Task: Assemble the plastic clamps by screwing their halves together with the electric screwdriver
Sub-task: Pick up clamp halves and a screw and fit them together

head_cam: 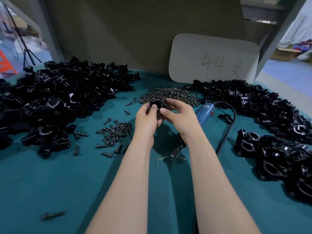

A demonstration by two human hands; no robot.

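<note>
My left hand (pixel 147 118) and my right hand (pixel 179 116) meet above the middle of the green table, both pinching black plastic clamp halves (pixel 157 103) between fingers and thumbs. The halves are pressed together, partly hidden by my fingers. The blue electric screwdriver (pixel 203 114) lies on the table just right of my right hand, its black cord (pixel 227 129) curving toward me. A pile of small dark screws (pixel 170 95) sits right behind my hands. Longer black bolts (pixel 114 132) are scattered to the left of my left wrist.
A big heap of loose black clamp halves (pixel 55 98) fills the left side, another heap (pixel 249 102) the right. Assembled clamps (pixel 278 162) are piled at the near right. A white card marked 44 (pixel 214 58) leans on the back wall. One bolt (pixel 53 215) lies near left.
</note>
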